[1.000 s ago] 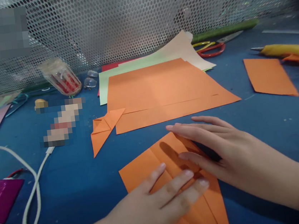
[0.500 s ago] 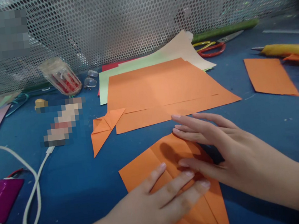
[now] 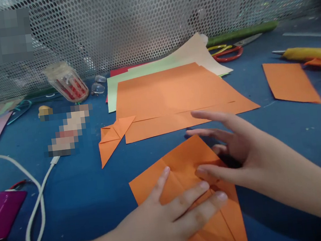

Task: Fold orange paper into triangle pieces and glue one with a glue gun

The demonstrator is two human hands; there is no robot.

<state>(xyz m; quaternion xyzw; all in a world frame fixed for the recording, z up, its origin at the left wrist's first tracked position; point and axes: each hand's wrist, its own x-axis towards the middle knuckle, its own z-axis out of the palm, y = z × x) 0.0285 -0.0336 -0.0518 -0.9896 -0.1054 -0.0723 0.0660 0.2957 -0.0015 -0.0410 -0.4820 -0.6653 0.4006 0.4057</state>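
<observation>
A creased sheet of orange paper (image 3: 179,157) lies at the front of the blue table, partly folded, with fold lines running through it. My left hand (image 3: 172,219) rests flat on the sheet, fingers spread. At the paper's right edge is my right hand (image 3: 248,153), its thumb over the sheet and its fingers apart beyond the upper right corner. Whether the thumb presses on the paper I cannot tell. Left of and behind the sheet sits a small folded orange paper piece (image 3: 112,135). Larger orange sheets (image 3: 160,93) lie further back.
Behind stand a perforated metal screen (image 3: 143,22), a tilted jar (image 3: 67,82) with red bits and red-handled scissors (image 3: 230,53). To the right lie an orange paper piece (image 3: 291,82) and a yellow glue gun (image 3: 312,56). At left are a white cable (image 3: 42,192) and a purple pack (image 3: 5,211).
My right hand's fingers have lifted and spread off the paper's top corner, which now shows flatter and more pointed. My left hand has stayed nearly in place.
</observation>
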